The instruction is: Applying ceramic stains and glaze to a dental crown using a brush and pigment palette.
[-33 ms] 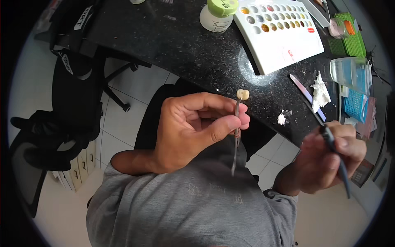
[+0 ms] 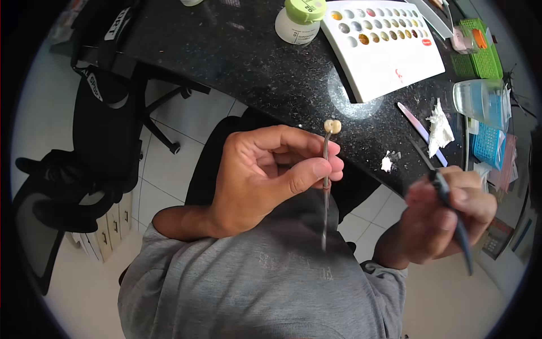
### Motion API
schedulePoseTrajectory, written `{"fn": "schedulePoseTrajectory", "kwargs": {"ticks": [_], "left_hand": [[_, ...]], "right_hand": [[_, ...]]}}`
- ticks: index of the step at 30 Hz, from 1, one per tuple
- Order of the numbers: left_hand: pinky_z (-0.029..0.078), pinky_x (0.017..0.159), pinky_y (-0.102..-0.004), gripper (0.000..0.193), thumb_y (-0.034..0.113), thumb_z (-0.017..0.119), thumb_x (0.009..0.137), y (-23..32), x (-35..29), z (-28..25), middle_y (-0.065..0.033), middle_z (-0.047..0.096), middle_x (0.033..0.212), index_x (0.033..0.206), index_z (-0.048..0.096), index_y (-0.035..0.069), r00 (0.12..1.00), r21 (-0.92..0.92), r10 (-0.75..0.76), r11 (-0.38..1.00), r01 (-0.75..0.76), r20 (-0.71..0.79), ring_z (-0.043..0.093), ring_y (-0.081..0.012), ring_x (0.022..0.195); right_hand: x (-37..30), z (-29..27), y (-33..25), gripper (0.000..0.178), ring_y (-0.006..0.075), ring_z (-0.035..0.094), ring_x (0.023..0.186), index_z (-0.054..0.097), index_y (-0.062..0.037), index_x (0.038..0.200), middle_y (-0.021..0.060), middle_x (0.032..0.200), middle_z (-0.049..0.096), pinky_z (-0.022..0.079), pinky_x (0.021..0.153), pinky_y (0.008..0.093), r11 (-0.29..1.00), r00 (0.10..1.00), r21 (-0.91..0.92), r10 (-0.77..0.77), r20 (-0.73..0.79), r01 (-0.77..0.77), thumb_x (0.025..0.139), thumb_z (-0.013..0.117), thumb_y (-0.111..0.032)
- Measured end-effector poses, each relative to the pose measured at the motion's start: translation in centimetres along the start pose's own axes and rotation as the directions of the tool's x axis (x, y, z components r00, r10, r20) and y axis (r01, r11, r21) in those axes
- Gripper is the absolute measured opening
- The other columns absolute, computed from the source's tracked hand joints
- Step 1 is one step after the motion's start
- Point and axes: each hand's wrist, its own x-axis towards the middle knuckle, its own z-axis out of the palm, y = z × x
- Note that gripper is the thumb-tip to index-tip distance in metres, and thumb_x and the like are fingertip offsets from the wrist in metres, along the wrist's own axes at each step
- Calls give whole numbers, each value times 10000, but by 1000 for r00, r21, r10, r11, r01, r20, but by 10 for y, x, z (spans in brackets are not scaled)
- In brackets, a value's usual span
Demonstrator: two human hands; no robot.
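Observation:
Between thumb and fingertips, my left hand (image 2: 248,181) grips a thin metal clamp or tweezers (image 2: 326,203). At its upper end sits a small cream-coloured tooth crown (image 2: 332,126), just beyond my fingers and over the dark table edge. The lower end of the metal tool points down toward my shirt. To the right, my right hand (image 2: 454,214) is closed round a slim tool with a dark handle (image 2: 463,243). Its narrow tip points up and left, apart from the crown. Motion blurs this hand, and I cannot make out the exact kind of tool.
On the speckled black table (image 2: 243,73) lies a white palette (image 2: 389,68) with coloured wells, beside a green-lidded jar (image 2: 298,25). Crumpled tissue (image 2: 440,130), a pink-blue strip (image 2: 415,121), white scraps (image 2: 386,164), a clear cup (image 2: 471,101) and baskets (image 2: 488,59) crowd the right. A black chair (image 2: 104,130) stands left.
My right hand and its tool have shifted slightly left. In my left hand the clamp has turned a little, its lower end swinging right, and the crown has turned slightly with it.

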Motion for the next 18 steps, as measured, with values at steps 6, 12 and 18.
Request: {"fn": "schedulePoseTrajectory", "kwargs": {"ticks": [6, 12, 18], "left_hand": [[599, 671, -322, 237, 167, 590, 910, 13, -10, 4, -125, 664, 890, 1075, 564, -1, 972, -139, -236, 963, 231, -22, 685, -221, 788], [585, 698, -297, 306, 206, 612, 907, 14, -9, 1, -115, 663, 960, 1131, 572, 1, 948, -343, -309, 884, 317, 80, 679, -192, 858], [584, 726, -311, 313, 225, 595, 918, 18, -8, 0, -111, 656, 972, 1138, 567, 3, 934, -377, -334, 855, 356, 123, 672, -190, 882]], "right_hand": [[-11, 30, 7, 309, 187, 589, 540, 581, 63, 898, 163, 685, 597, 489, 458, 255, 992, 994, -79, -102, -39, 98, 605, 669, 103], [-10, 31, 10, 324, 177, 609, 540, 578, 64, 884, 172, 684, 616, 478, 430, 231, 986, 993, -125, -117, -23, 113, 589, 706, 109], [-7, 32, 1, 159, 160, 590, 596, 530, 50, 905, 151, 698, 597, 484, 538, 219, 968, 998, -250, -3, 67, 20, 790, 623, -10]]}}
